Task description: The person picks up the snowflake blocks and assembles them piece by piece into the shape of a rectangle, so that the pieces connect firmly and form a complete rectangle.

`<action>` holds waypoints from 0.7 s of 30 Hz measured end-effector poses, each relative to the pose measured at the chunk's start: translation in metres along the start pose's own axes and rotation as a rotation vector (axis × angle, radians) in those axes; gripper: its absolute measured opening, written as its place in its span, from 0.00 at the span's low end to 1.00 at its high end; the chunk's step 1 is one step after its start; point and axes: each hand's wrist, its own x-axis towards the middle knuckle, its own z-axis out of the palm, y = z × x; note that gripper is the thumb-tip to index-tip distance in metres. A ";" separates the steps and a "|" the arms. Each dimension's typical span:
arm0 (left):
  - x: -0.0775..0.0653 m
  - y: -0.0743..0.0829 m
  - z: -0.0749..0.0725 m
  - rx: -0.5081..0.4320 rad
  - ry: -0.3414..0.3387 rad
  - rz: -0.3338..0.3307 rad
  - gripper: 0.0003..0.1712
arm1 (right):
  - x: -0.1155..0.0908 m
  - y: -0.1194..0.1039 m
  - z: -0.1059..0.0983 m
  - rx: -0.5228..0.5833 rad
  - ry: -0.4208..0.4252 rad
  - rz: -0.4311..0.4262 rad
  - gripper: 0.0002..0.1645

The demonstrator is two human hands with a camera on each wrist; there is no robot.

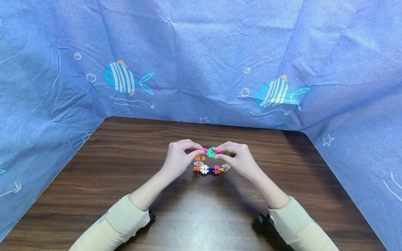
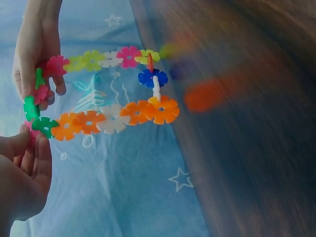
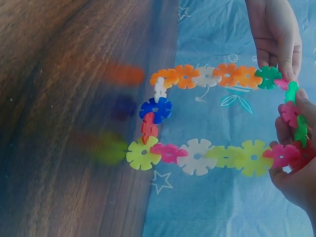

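Snowflake building discs, slotted edge to edge, form a rectangular loop (image 2: 164,109) held upright. Its lower row, with a white disc (image 1: 204,169), a blue disc (image 3: 156,110) and a red disc (image 1: 216,169), hangs just above its reflection in the tabletop. My left hand (image 1: 179,158) pinches a pink disc (image 1: 204,150) at the upper left corner. At the upper right my right hand (image 1: 240,158) grips the pink and red discs, its fingers partly hiding them. Between the hands shows a green disc (image 1: 211,152). Orange and white discs make up the left side, yellow, white and pink the right.
The dark wood table (image 1: 201,209) reflects the discs. Behind it and at both sides hangs a blue curtain (image 1: 204,62) printed with fish. Black devices (image 1: 150,217) show beneath the cuffs of the pale sleeves (image 1: 125,216).
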 end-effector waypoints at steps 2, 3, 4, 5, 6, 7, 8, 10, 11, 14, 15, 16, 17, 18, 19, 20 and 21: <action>0.000 0.001 0.001 -0.011 0.010 0.004 0.04 | 0.000 0.005 0.000 0.011 0.003 -0.012 0.11; 0.000 0.001 0.001 -0.019 0.014 0.006 0.04 | 0.000 0.006 0.000 0.017 0.004 -0.019 0.11; 0.000 0.001 0.002 -0.022 0.019 0.008 0.04 | -0.001 0.007 0.000 0.021 0.005 -0.026 0.11; 0.000 0.001 0.002 -0.026 0.021 0.010 0.04 | -0.001 0.008 0.000 0.024 0.005 -0.033 0.10; 0.001 0.000 0.002 -0.029 0.022 0.009 0.05 | -0.001 0.009 0.000 0.029 0.006 -0.038 0.10; 0.001 0.001 0.002 -0.029 0.023 0.010 0.05 | -0.001 0.009 0.000 0.030 0.005 -0.042 0.10; 0.001 0.000 0.002 -0.031 0.023 0.010 0.05 | -0.001 0.009 0.000 0.030 0.004 -0.045 0.10; 0.001 0.000 0.002 -0.027 0.020 0.006 0.05 | -0.001 0.009 0.000 0.030 0.001 -0.044 0.10; 0.001 0.000 0.002 -0.024 0.018 0.006 0.05 | -0.001 0.009 0.000 0.031 -0.001 -0.043 0.10; 0.001 0.000 0.002 -0.020 0.015 0.001 0.06 | 0.000 0.009 0.001 0.029 -0.004 -0.036 0.10; 0.001 0.000 0.002 -0.022 0.013 -0.004 0.06 | 0.000 0.008 0.001 0.027 -0.005 -0.032 0.10; 0.001 -0.001 0.002 -0.026 0.012 -0.008 0.06 | 0.000 0.008 0.001 0.026 -0.004 -0.028 0.10; 0.001 -0.001 0.003 -0.029 0.011 -0.012 0.06 | 0.000 0.008 0.001 0.023 -0.003 -0.024 0.10; 0.001 -0.001 0.003 -0.034 0.010 -0.020 0.06 | 0.000 0.008 0.001 0.019 -0.002 -0.021 0.10; 0.001 -0.001 0.003 -0.038 0.008 -0.027 0.06 | 0.000 0.008 0.001 0.014 0.000 -0.020 0.10; 0.001 -0.001 0.003 -0.042 0.007 -0.034 0.06 | 0.001 0.007 0.001 0.009 0.001 -0.019 0.10; 0.001 -0.001 0.003 -0.048 0.006 -0.040 0.06 | 0.001 0.006 0.001 0.004 0.003 -0.021 0.10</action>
